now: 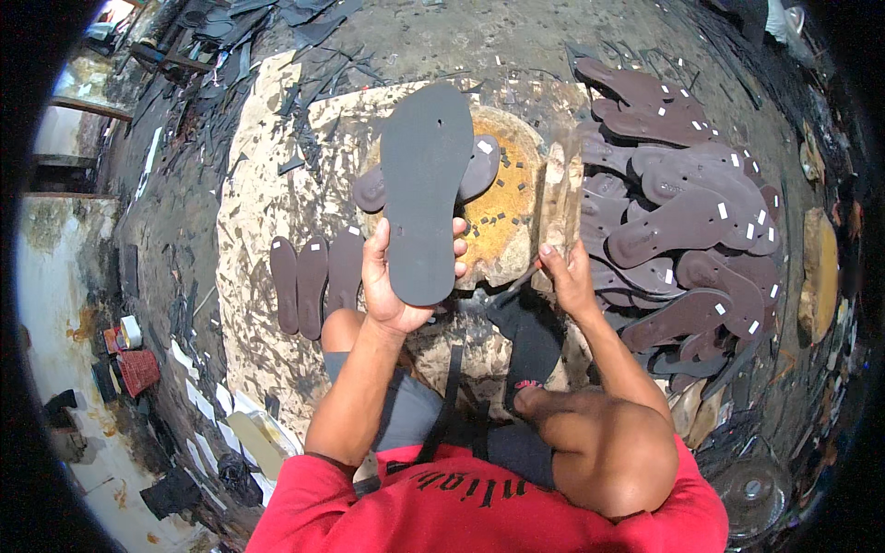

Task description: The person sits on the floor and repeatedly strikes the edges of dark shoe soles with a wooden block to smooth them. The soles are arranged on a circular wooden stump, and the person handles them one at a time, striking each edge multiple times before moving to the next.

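Note:
A dark grey flip-flop sole (pixel 429 194) is held up in my left hand (pixel 402 293), thumb on one side and fingers round the other. It has one small hole near its wide end and faint slots lower down. Behind it, a brown sole (pixel 483 168) with a white tag lies across a round wooden block (pixel 516 207), partly hidden. My right hand (pixel 570 281) is closed in a pinch at the near end of a worn wooden piece (pixel 559 194). A thin dark thing (pixel 522 280) sticks out from its fingers; its kind is unclear.
Several brown soles (pixel 682 221) with white tags are heaped on the right. More brown soles (pixel 313 276) lie in a row on the stained sheet (pixel 249 184) at left. Small black bits dot the block. Black scraps (pixel 304 18) litter the far floor, and a red basket (pixel 138 370) stands at far left.

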### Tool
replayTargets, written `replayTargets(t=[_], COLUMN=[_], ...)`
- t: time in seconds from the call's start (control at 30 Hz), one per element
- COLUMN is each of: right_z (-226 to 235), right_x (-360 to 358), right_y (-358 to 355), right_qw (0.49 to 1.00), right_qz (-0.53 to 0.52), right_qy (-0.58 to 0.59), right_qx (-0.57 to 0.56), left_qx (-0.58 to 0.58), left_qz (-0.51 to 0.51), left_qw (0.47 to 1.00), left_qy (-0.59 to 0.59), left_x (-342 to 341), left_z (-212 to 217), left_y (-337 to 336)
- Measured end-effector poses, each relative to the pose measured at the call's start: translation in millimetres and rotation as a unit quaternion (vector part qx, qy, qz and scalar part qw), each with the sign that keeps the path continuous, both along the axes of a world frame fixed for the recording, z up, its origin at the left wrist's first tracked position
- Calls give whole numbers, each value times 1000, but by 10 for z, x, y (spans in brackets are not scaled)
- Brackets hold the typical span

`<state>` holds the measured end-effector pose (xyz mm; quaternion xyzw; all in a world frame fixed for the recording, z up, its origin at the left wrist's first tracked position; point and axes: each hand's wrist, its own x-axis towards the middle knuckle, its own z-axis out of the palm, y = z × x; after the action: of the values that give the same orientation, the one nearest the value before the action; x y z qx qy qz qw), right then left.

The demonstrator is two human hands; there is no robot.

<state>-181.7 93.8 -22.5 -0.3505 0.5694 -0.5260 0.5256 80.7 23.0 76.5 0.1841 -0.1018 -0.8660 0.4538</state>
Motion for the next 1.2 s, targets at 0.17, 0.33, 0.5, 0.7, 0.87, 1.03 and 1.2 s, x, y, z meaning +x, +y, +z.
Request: replayTargets(t=[0.17,0.33,0.5,0.7,0.87,1.03,1.2], right_z=[-147,-119,112,374,331,237,138], right_x=[74,47,-159,-179,-30,-80,-163], right_y=[-91,-54,79,156,145,137,253], right_qw=[998,998,996,992,974,988,990], right_qz=[36,50,-49,18,84,39,21], right_qy=[45,-15,-73,119,202,143,137], right_qx=[22,-28,-15,22,55,51,42], left_qx=[-13,-21,-565,-560,-432,-205,-190], left_qz=[-6,-1,-33,-48,-69,58,28], left_qw=[999,997,466,515,665,774,722], left_qy=[34,-76,-680,-648,-606,-596,-664], left_x=[-58,-50,-207,-582,-625,-338,-307], left_z=[162,-120,-582,-637,-571,-727,-856], left_y=[-6,4,-110,317,471,-143,-299])
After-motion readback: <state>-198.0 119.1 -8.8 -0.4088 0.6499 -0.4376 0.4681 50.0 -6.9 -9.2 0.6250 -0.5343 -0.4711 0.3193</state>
